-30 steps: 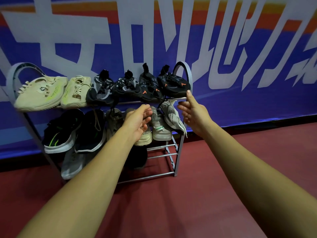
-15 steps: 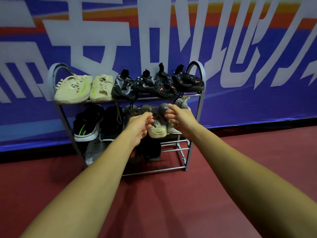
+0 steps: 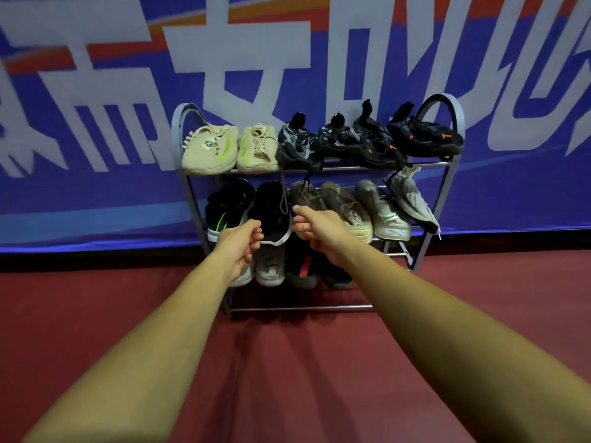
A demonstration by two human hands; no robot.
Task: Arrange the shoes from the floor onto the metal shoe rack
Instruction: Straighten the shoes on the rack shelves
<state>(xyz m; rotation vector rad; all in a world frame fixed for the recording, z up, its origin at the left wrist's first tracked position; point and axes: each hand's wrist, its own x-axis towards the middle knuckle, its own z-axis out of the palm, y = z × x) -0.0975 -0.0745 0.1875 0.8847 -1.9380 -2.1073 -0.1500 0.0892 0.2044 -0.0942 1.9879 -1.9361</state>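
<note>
Head view: the rack (image 3: 300, 308) stands on the red floor (image 3: 287, 362) against a blue banner (image 3: 96, 193), with shoes on all three shelves. Both hands reach to the middle shelf and flank a black shoe (image 3: 271, 212). The left hand (image 3: 238, 247) curls its fingers (image 3: 254, 238) at the shoe's white toe rim. The right hand (image 3: 319, 230) has its fingers (image 3: 299, 223) bent just beside the shoe's right edge. Whether either hand grips the shoe cannot be told.
</note>
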